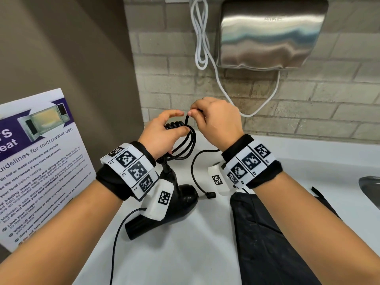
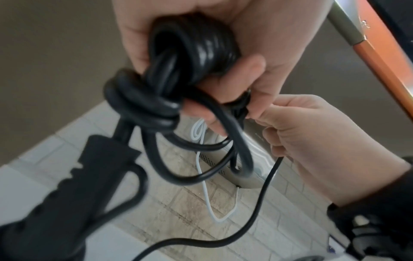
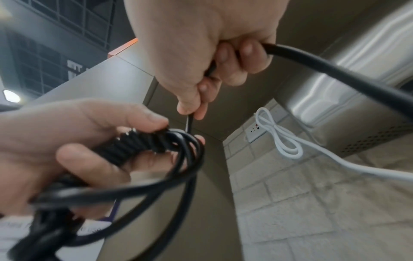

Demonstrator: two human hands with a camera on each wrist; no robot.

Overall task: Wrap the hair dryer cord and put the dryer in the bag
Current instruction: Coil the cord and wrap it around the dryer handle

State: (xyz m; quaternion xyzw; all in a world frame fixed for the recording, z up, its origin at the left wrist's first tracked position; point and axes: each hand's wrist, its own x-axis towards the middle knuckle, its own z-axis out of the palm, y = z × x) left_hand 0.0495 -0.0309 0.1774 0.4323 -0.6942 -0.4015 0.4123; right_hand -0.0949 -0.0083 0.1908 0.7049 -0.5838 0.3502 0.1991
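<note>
The left hand (image 1: pixel 162 134) clenches a bundle of black cord (image 1: pixel 185 145) loops above the dryer (image 1: pixel 164 206), which hangs nozzle-down over the white counter (image 1: pixel 185 254). The right hand (image 1: pixel 216 120) pinches a strand just beside it. The black bag (image 1: pixel 267 243) lies flat at right. A poster (image 1: pixel 41 161) reads "guidelines for microwave use"; the steel hand dryer (image 1: pixel 271 31) bears faint lettering, unreadable.
</note>
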